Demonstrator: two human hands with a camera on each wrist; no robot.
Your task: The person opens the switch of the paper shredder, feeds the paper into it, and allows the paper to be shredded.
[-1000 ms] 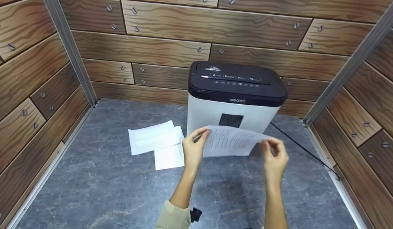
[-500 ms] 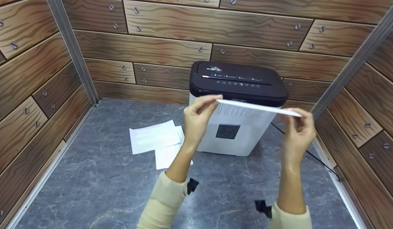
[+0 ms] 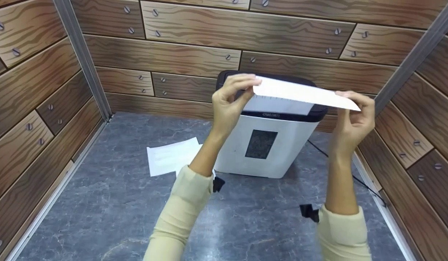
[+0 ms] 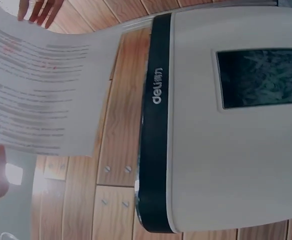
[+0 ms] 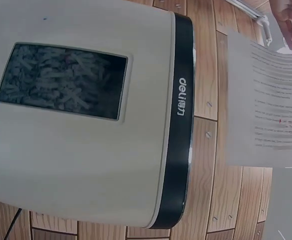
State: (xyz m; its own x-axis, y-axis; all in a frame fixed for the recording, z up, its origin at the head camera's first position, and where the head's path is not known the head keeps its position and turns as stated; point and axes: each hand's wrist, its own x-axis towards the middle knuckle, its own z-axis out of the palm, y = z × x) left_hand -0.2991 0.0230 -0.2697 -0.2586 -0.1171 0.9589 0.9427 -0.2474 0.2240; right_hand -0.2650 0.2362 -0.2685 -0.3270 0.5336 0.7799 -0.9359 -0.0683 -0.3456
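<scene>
Between my two hands hangs a printed sheet of paper (image 3: pixel 292 90), held over the front of a paper shredder (image 3: pixel 231 145) with a dark lid and white bin. My left hand (image 3: pixel 229 103) pinches the sheet's left end between thumb and fingers. At the other end my right hand (image 3: pixel 354 121) pinches it the same way. The sheet bends, and its lower edge hangs before the lid, hiding most of the lid's top and its slot. Lines of print on the paper (image 4: pixel 40 85) show in the left wrist view. Shredded strips show through the bin's window (image 5: pixel 60 80).
Loose white sheets (image 3: pixel 169 157) lie on the grey marbled surface (image 3: pixel 111 210), left of the shredder and partly behind my left forearm. A black cord (image 3: pixel 365 183) runs along the right side. Wood-patterned walls (image 3: pixel 195 25) enclose the back and sides.
Both hands have lifted the sheet and moved it forward from the front of the bin up to the lid. My right hand has also shifted to the right. The loose sheets stay put.
</scene>
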